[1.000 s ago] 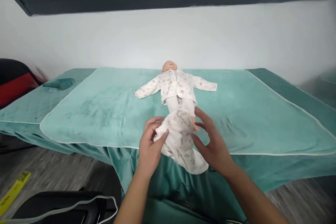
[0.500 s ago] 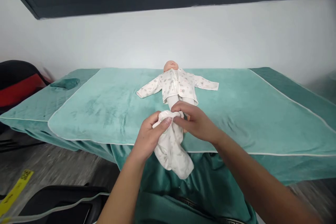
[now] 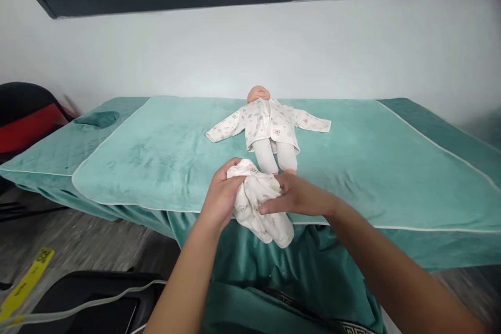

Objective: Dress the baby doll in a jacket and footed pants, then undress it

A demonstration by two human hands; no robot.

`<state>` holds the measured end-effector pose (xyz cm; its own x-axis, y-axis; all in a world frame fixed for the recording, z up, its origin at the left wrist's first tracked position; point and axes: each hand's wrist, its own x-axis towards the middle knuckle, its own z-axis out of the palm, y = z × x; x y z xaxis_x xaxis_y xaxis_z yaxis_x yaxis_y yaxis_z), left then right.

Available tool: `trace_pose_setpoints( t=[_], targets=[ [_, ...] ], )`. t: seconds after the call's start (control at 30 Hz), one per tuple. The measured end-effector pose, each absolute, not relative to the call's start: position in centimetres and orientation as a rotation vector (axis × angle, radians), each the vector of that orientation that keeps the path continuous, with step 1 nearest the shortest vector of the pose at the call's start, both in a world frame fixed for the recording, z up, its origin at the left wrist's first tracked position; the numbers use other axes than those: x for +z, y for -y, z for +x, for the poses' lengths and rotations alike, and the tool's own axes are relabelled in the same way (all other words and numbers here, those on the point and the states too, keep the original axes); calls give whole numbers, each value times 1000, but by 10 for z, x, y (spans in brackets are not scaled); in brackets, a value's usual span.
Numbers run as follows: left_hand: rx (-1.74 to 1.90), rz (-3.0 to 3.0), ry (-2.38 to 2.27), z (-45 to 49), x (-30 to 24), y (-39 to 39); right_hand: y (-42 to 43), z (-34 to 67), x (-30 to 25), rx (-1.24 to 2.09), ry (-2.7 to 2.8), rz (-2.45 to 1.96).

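Note:
A small white printed baby garment [image 3: 260, 203] hangs bunched between my two hands, over the front edge of the bed. Which kind of garment it is I cannot tell. My left hand [image 3: 222, 193] grips its upper left part. On the other side my right hand [image 3: 291, 195] holds the cloth, thumb across the front and fingers partly hidden behind it. Just beyond lies a baby doll [image 3: 258, 93] on its back, legs toward me. It wears a white printed long-sleeved jacket [image 3: 270, 122], arms spread wide, and white leggings [image 3: 266, 156].
A light green velvet cover [image 3: 148, 167] with white piping lies over the bed. At its left end is a face hole [image 3: 97, 120]. A black and red chair [image 3: 31, 125] stands left; a black seat [image 3: 97, 302] with a pale cable [image 3: 94, 302] is at lower left.
The garment has gone from being stretched at its top edge to being gathered up between my hands. My right hand has moved lower, its thumb now over the front. The view has tilted down slightly.

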<state>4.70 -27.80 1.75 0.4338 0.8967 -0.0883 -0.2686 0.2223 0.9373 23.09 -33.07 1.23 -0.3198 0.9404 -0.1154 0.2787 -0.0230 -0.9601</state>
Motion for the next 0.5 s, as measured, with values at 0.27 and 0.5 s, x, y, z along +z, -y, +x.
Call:
trace_pose_setpoints(
  t=[0.27, 0.5],
  targets=[
    [488, 1094, -674, 51, 8, 293, 329, 223, 2, 1154, 1028, -1211],
    [764, 824, -716, 53, -6, 293, 341, 221, -22, 1215, 958, -1214]
  ],
)
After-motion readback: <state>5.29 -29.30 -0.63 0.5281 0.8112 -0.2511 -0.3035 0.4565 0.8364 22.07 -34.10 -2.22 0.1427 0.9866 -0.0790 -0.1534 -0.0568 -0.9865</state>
